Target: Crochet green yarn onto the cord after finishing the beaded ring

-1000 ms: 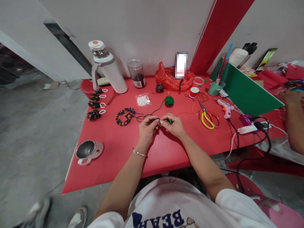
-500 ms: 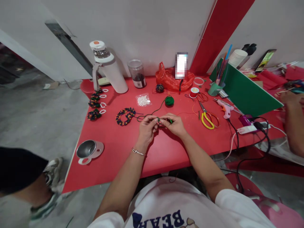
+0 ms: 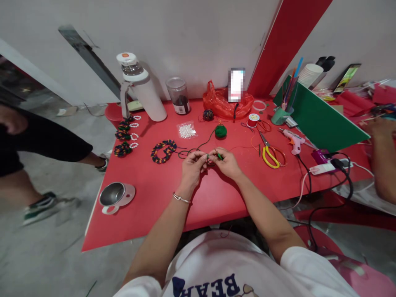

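Observation:
My left hand [image 3: 194,166] pinches dark green yarn between thumb and forefinger, near the middle of the red table. Close beside it, my right hand [image 3: 227,163] is closed on a thin tool with a green handle [image 3: 220,156], its tip at the yarn between my fingertips. A strand of green yarn [image 3: 204,143] runs from my hands back to a green yarn ball [image 3: 220,131]. Left of my hands lies a ring of multicoloured braided yarn [image 3: 163,151]. A bag of white beads [image 3: 187,130] is behind it.
On the red table [image 3: 148,206] stand a metal cup [image 3: 116,196], large white bottle [image 3: 148,97] and jar [image 3: 178,97]. Yellow-handled scissors [image 3: 270,156], a pink glue gun [image 3: 295,142] and a power strip [image 3: 323,168] lie right. Another person's arm [image 3: 383,161] is far right; someone's legs are left.
My fingertips and the green-handled tool have shifted slightly, still close together at the yarn. At the left, the passing person's legs have moved, and a hand now shows there.

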{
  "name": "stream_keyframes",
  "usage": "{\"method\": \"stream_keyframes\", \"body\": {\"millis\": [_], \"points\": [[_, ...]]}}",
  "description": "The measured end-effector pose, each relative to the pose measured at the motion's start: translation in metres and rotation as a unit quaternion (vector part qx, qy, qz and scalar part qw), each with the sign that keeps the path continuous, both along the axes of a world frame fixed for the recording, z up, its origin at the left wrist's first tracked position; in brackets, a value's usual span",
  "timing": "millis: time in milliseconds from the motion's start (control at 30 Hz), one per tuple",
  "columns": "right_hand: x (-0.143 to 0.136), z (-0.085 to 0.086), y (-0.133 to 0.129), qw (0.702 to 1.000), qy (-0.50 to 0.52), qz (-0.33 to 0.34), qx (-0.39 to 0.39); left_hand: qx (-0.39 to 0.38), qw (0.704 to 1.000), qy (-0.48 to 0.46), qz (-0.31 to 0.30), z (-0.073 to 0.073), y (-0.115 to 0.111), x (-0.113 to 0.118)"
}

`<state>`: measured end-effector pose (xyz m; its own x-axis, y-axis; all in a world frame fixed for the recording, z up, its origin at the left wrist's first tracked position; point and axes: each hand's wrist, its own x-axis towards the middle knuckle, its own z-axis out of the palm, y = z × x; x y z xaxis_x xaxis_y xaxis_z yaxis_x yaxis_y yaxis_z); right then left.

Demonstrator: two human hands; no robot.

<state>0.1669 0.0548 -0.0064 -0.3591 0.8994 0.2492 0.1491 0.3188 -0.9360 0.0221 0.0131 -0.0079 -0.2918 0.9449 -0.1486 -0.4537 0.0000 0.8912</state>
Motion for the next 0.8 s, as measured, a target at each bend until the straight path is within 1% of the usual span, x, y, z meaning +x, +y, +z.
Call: {"method": "stream_keyframes", "body": {"millis": [367, 567, 800], "points": [[-0.0008, -0.0004, -0.0026, 0.999, -0.037, 0.015, 0.027, -0.001, 1.0, -0.001, -0.014, 0.0018, -0.0009, 0.0], [0.0028, 0.0003, 0.0021, 0.996, -0.061, -0.043, 0.048, -0.001, 1.0, -0.011, 0.003, 0.0029, -0.0014, -0.0009], [0.0058, 0.0009, 0.0047, 0.994, -0.064, -0.071, 0.047, 0.02, 1.0, -0.013, 0.001, 0.0002, -0.0014, -0.0016]]}}
